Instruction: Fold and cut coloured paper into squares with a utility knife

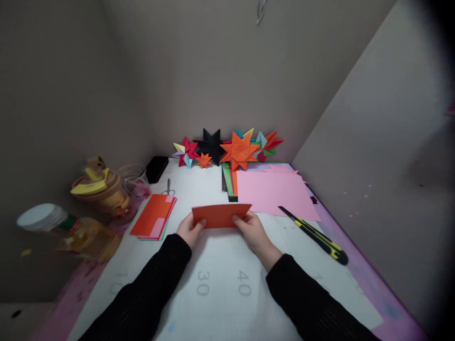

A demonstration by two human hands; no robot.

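An orange sheet of paper (pixel 221 216) is held level between my two hands above the middle of the white mat. My left hand (pixel 190 229) grips its left end, thumb on the near face and fingers behind. At the right end, my right hand (pixel 251 229) pinches it the same way. The fingers behind the paper are hidden. Left of my left hand lies a stack of coloured paper (pixel 151 215), orange on top with pink pieces. To the right of my right hand rests a black and yellow utility knife (pixel 314 236), its tip over a large pink sheet (pixel 275 192).
Folded paper stars, among them a black star (pixel 211 144) and an orange star (pixel 241 149), stand against the back wall. Small scissors (pixel 168 188) and a black phone (pixel 157 169) lie back left. A bottle (pixel 90 237), a lidded cup (pixel 113 196) and a clear plastic cup (pixel 137 182) line the left edge.
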